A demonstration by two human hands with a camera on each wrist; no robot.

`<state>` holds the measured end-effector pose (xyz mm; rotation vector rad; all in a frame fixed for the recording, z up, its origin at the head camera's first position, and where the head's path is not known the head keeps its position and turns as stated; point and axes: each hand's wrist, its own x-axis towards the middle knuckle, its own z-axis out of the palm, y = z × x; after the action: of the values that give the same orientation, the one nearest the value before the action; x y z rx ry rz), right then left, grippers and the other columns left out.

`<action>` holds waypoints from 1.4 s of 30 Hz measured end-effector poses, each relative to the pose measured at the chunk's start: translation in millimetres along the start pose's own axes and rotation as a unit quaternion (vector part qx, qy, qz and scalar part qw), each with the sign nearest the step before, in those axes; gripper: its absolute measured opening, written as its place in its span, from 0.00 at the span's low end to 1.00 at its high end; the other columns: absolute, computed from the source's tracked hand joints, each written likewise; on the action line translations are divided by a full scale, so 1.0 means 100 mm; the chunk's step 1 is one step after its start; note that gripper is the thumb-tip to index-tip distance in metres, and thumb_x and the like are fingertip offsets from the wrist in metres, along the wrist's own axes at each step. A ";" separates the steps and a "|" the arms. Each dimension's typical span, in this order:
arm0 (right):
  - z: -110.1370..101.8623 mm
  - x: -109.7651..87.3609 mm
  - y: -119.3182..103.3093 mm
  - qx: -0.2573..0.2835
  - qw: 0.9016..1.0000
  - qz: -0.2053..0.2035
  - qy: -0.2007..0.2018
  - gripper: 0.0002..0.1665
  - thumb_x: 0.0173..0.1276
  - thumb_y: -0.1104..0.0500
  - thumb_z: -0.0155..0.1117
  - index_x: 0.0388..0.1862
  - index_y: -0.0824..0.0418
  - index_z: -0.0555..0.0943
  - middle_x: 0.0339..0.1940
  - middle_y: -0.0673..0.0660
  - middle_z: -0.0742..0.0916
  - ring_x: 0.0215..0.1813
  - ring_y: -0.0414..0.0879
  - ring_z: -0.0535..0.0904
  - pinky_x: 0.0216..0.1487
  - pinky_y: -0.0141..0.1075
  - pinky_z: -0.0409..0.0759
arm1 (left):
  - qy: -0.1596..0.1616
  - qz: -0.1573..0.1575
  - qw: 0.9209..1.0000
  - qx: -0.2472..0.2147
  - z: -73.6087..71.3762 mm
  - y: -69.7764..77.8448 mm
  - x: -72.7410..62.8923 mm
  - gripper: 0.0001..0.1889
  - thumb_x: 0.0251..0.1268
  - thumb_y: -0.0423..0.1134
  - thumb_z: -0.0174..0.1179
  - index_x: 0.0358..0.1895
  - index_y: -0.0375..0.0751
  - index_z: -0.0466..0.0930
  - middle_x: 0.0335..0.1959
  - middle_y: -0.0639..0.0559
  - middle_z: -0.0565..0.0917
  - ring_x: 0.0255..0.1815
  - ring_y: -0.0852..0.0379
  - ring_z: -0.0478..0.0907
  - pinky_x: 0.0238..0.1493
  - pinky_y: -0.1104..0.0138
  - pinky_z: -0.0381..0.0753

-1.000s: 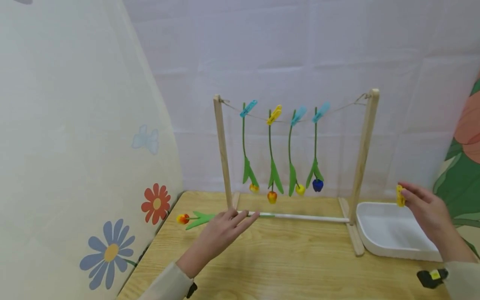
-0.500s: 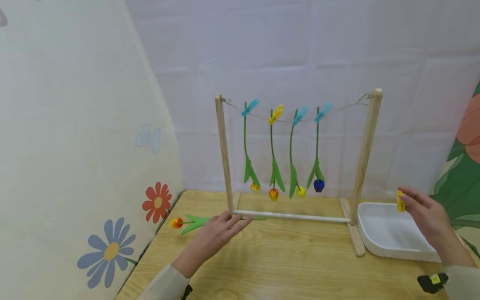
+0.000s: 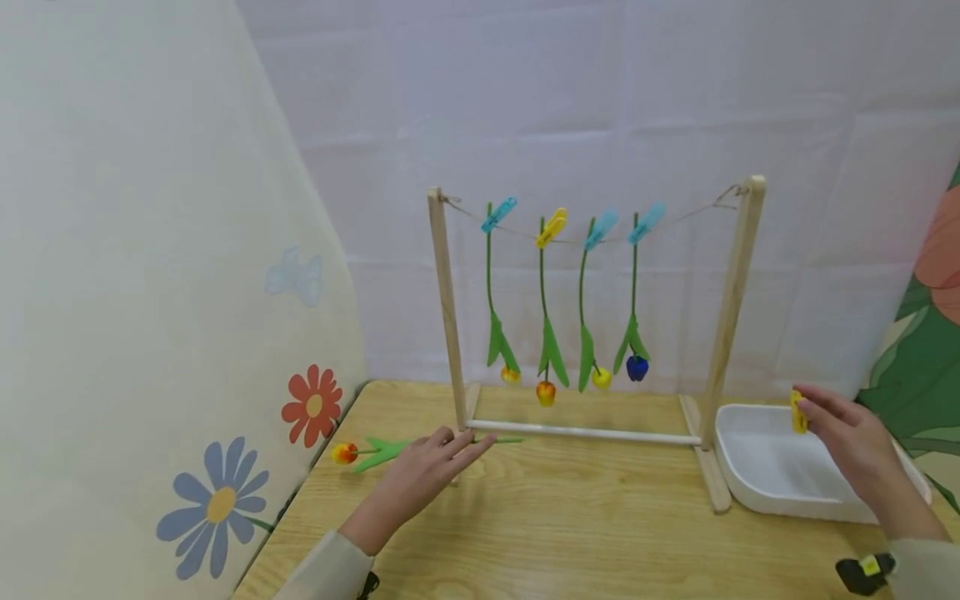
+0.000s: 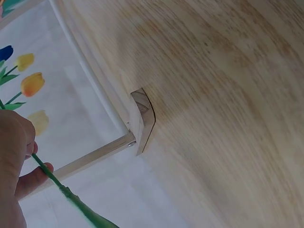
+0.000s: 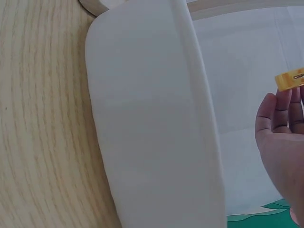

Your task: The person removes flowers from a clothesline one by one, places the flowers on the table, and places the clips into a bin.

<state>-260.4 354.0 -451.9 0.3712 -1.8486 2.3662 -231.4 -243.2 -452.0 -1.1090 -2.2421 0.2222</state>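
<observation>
My left hand pinches the green stem of an artificial tulip near the left foot of the wooden frame. Its red-yellow bloom points left, and the stem's end sticks out past my fingers. In the left wrist view, thumb and fingers grip that stem. My right hand holds a yellow clothespin over the white tray; the right wrist view shows the clothespin at my fingertips. Several tulips hang bloom-down from a string, held by blue clothespins and a yellow one.
The wooden frame's left post and right post carry the string, with a white rod joining them low down. A white tray stands right of the frame on the wood-grain table. A white cloth hangs behind.
My left hand has shifted left and a little down, bringing the tulip in front of the rod's left end. My right hand has lowered slightly with the yellow clothespin.
</observation>
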 end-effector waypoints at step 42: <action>-0.02 0.01 0.11 -0.406 0.904 0.133 0.006 0.39 0.75 0.39 0.60 0.71 0.66 0.73 0.39 0.21 0.77 0.42 0.17 0.70 0.40 0.24 0.74 | -0.081 0.025 0.996 0.030 0.21 -0.17 -0.29 0.42 0.56 0.24 0.72 0.75 0.50 0.67 0.48 0.57 0.76 0.36 0.59 0.67 0.21 0.73 0.65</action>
<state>-264.4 352.8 -462.0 0.0051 -2.7752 1.4643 -242.2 -273.6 -474.9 -1.1531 -2.3342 0.4127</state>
